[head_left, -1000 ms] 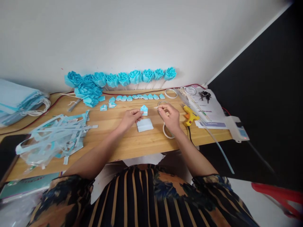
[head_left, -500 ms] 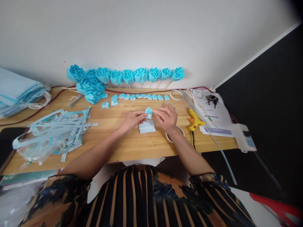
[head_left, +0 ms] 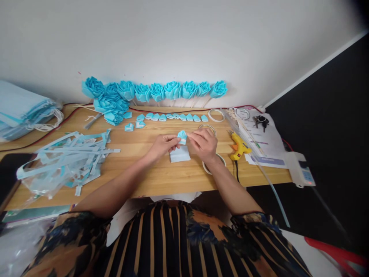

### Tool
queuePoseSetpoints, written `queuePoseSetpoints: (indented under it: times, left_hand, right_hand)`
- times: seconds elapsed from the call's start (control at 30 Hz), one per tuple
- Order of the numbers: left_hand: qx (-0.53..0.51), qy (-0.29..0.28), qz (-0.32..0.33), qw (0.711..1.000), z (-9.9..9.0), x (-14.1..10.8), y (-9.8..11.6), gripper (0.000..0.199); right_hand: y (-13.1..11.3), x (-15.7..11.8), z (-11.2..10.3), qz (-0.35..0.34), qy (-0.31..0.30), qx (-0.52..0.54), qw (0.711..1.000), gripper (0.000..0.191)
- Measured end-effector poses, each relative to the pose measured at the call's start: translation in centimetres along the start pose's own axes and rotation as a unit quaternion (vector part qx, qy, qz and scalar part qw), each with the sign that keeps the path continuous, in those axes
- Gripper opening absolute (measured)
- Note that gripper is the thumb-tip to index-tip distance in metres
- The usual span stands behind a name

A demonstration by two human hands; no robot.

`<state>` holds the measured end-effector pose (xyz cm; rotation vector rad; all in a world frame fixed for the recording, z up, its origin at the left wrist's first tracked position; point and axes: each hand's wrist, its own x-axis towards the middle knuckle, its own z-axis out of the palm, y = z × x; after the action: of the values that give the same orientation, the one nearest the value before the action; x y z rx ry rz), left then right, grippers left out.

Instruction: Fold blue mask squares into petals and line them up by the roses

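Between the thumb and fingers of my left hand (head_left: pixel 165 146) is a small folded light-blue petal piece (head_left: pixel 182 136), pointed at the top with a white strip across its lower part. My right hand (head_left: pixel 204 143) is closed in a pinch at the right edge of that piece; whatever lies between its fingertips is too small to make out. Below both hands a stack of pale-blue squares (head_left: pixel 180 154) lies on the wooden table (head_left: pixel 161 177). Beyond them stretches a row of similar folded petals (head_left: pixel 163 117), with two more petals (head_left: pixel 129 127) nearer to the left.
Blue flowers (head_left: pixel 173 90) on sticks line the wall. Cut strips (head_left: pixel 83 157) and a phone (head_left: pixel 13 173) lie left. At right are tape rolls (head_left: pixel 216 115), a yellow glue gun (head_left: pixel 239 147), keys (head_left: pixel 262 122), papers (head_left: pixel 272 144) and a power strip (head_left: pixel 300 169).
The whole view has shifted very slightly. My hands keep nearly the same pose around the folded petal piece.
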<state>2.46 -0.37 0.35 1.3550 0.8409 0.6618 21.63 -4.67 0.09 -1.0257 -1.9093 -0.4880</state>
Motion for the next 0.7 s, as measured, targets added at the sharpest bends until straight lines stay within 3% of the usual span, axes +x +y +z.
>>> queuePoseSetpoints:
  times: [0.7]
  left_hand:
    - [-0.038,-0.006,0.017,0.999,0.14,-0.18,0.02,0.032]
  right_hand:
    - [0.07,-0.58,0.47,0.031,-0.054,-0.002,0.998,0.020]
